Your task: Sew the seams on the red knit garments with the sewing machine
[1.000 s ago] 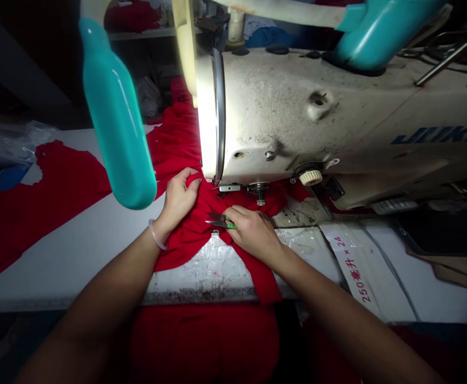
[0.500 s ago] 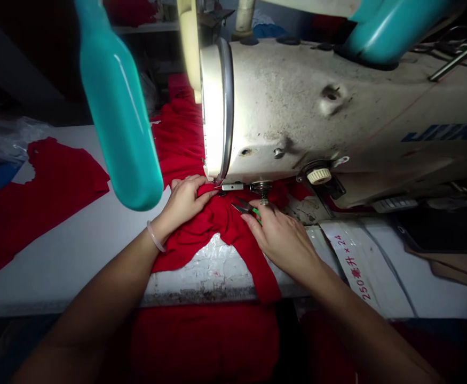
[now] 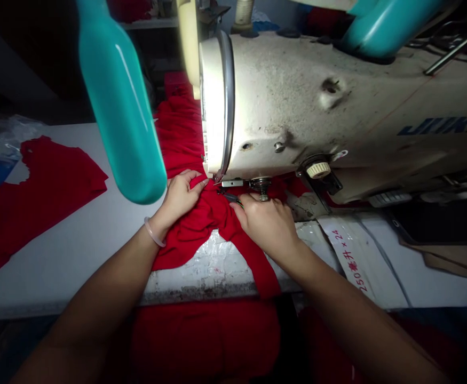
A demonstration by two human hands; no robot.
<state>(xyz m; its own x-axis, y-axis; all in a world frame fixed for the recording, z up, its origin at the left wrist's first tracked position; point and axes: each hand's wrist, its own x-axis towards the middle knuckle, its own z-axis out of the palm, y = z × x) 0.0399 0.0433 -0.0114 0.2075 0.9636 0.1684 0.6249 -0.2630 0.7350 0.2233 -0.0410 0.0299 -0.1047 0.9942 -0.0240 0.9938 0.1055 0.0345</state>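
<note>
Red fabric (image 3: 207, 216) lies bunched under the needle end of a sewing machine (image 3: 281, 101), and one strip hangs over the table's front edge. My left hand (image 3: 182, 196) pinches the fabric just left of the presser foot, thumb and fingers closed on it. In my right hand (image 3: 267, 221) are thread snips (image 3: 230, 197), with dark blades and a bit of green at the grip. The blades point left, close to the fabric beside the needle area; their tips are hard to make out. My right fingers partly hide the handle.
A teal paddle-shaped object (image 3: 125, 117) hangs in front at the left. Another red fabric piece (image 3: 57, 181) lies on the white table (image 3: 81, 234). Clear plastic (image 3: 7, 133) sits at the far left. A printed white sheet (image 3: 357, 256) covers the table at right.
My right hand has moved left and slightly up, bringing the snips closer to the needle area. The blades, apart earlier, now look closed. My left hand has shifted slightly left.
</note>
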